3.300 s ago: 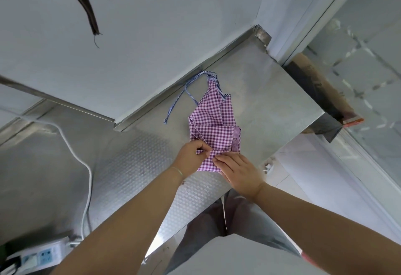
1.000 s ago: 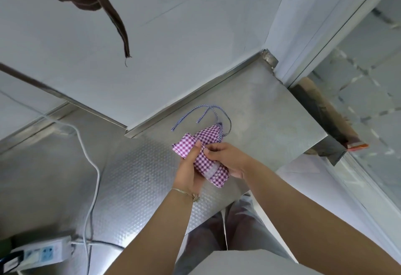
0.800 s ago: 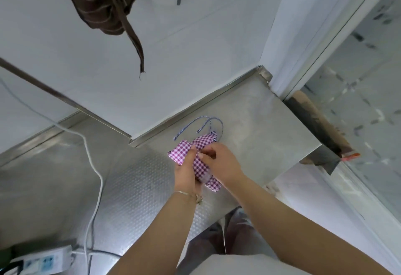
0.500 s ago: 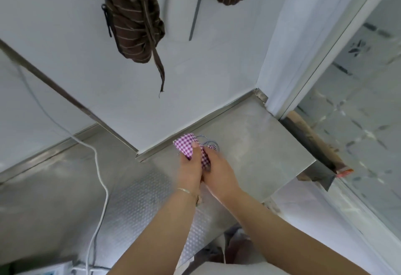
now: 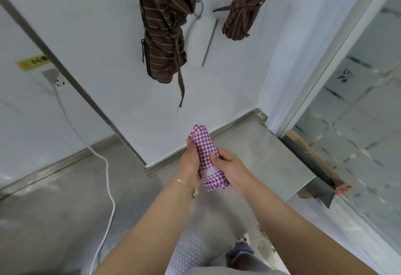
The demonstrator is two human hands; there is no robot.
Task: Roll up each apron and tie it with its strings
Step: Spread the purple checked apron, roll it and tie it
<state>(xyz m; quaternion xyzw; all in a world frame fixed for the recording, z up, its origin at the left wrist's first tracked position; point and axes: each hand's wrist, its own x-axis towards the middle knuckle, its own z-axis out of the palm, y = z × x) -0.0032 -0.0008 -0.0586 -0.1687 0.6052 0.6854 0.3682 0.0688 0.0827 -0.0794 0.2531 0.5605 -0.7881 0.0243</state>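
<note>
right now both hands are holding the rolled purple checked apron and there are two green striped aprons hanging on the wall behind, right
Not quite: the hanging aprons are brown striped, not green. The head view shows one brown striped apron and a second brown striped apron, rolled and tied, on the wall. The rest holds: the left hand and right hand both grip the rolled purple checked apron.

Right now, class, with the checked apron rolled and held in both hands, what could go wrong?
1. No strings show around the checked apron, so the roll may loosen if the left hand or right hand slackens.
2. It is held above the steel counter; a slip could let it drop and unroll.
</note>
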